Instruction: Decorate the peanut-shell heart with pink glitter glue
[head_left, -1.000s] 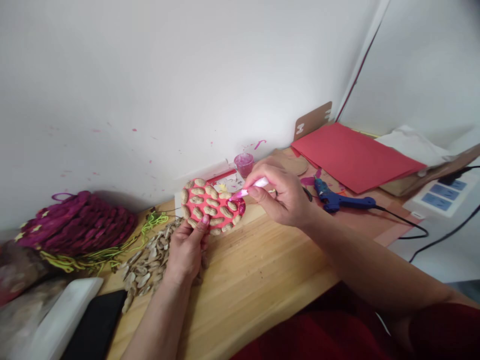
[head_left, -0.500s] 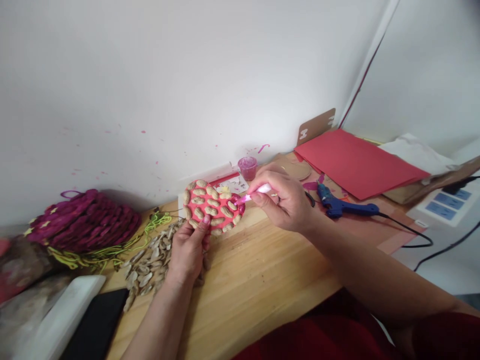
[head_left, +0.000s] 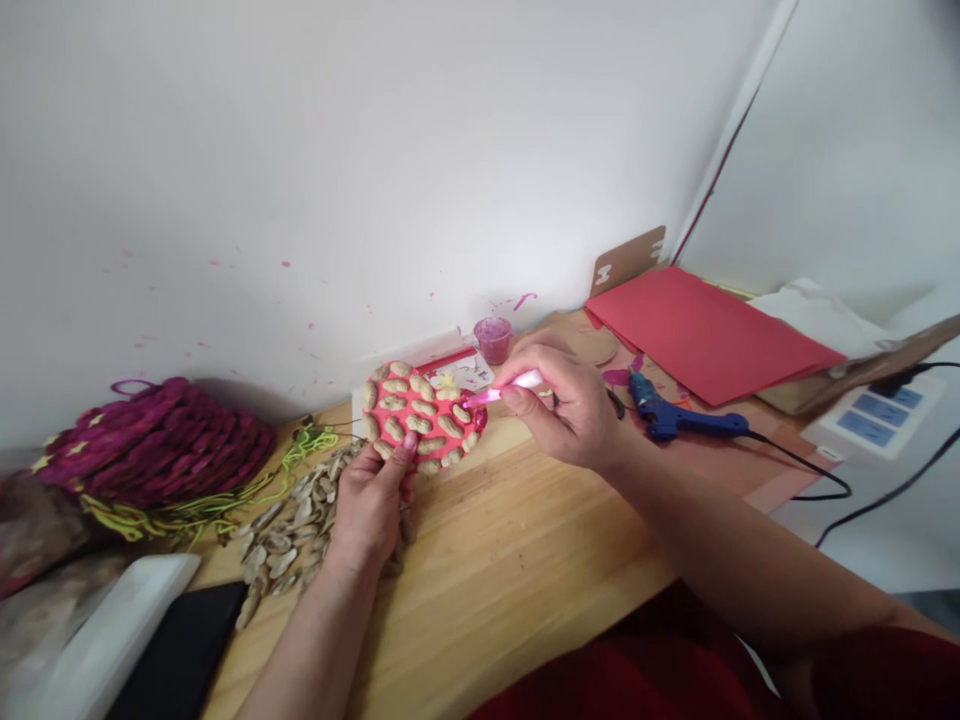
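Note:
My left hand (head_left: 371, 500) grips the lower edge of a round red disc (head_left: 420, 415) covered with glued peanut shells, tilted up above the wooden table (head_left: 510, 560). My right hand (head_left: 570, 405) pinches a small pink brush (head_left: 504, 388), whose tip touches the disc's right side, where the paint looks magenta. A small cup of purple paint (head_left: 493, 338) stands by the wall just behind my right hand.
A heap of loose peanut shells (head_left: 289, 535) lies left of my left hand, with a magenta woven piece (head_left: 157, 440) and yellow-green cord (head_left: 300, 450) beyond. A blue glue gun (head_left: 675, 418), red paper sheets (head_left: 712, 335) and a power strip (head_left: 874, 415) sit to the right. A black device (head_left: 176, 655) lies bottom left.
The brush tip has shifted slightly along the disc's right edge. Both hands stay in about the same place; the view has moved a little.

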